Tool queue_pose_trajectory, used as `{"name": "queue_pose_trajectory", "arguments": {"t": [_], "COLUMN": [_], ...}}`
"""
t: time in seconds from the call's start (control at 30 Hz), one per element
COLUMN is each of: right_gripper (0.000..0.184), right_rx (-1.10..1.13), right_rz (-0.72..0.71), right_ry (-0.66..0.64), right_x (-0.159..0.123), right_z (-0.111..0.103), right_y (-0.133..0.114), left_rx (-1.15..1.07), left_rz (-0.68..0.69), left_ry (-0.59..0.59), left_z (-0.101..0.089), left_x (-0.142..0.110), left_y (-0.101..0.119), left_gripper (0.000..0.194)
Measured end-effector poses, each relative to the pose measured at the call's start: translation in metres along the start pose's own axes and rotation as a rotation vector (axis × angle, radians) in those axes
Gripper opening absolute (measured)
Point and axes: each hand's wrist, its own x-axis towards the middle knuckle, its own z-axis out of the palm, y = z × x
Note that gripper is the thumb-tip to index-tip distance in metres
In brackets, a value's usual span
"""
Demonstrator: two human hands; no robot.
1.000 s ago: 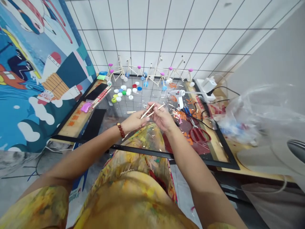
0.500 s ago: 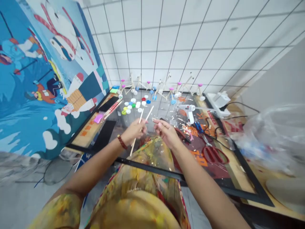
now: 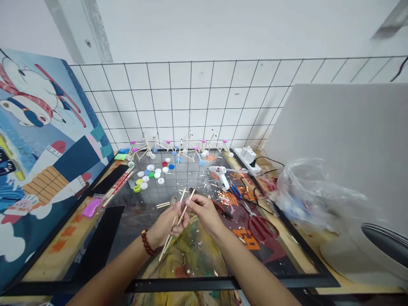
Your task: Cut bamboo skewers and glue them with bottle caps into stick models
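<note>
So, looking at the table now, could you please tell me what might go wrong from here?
The thin sticks cross between the left hand and the right hand; squeezed hard, one could snap or slip.

The glue gun lies among scraps beyond the right hand; its heat cannot be seen, so a careless reach might burn.

The spindly stick models stand close together at the back, so a bump could topple several.

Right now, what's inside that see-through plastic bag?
Low in the plastic bag there's some pale blue and white stuff showing through. The crinkly plastic blurs it, so I can't tell what it is. Anything tucked behind or beneath it is hidden.
</note>
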Motion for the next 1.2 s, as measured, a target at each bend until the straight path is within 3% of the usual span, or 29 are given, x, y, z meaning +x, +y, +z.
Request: {"name": "queue_pose_trajectory", "arguments": {"t": [0.27,0.6,1.03,1.2], "right_gripper": [0.026,0.032,0.04,0.041], "right_rx": [-0.061,-0.148,-0.165,-0.177], "right_rz": [0.011,0.072,0.167,0.106], "right_ry": [0.024,0.013,0.022,0.041], "right_x": [0.001,-0.001,0.001,0.002], "right_z": [0.003,-0.001,0.001,-0.003], "right_y": [-0.003,0.0,0.0,0.002], "left_rx": [0.043,-0.004,0.03,0.16], "left_rz": [0.003,-0.106,-0.087,-0.015], "left_ry": [-0.027,-0.039,0.039,0.119], "left_z": [-0.005,-0.009,-0.003,-0.011], "left_x": [0.002,-0.003,-0.003,-0.001], "left_y": [0.0,-0.006,-0.013,-0.009], "left_gripper": [0.043,0.043,0.051,0.047]}}
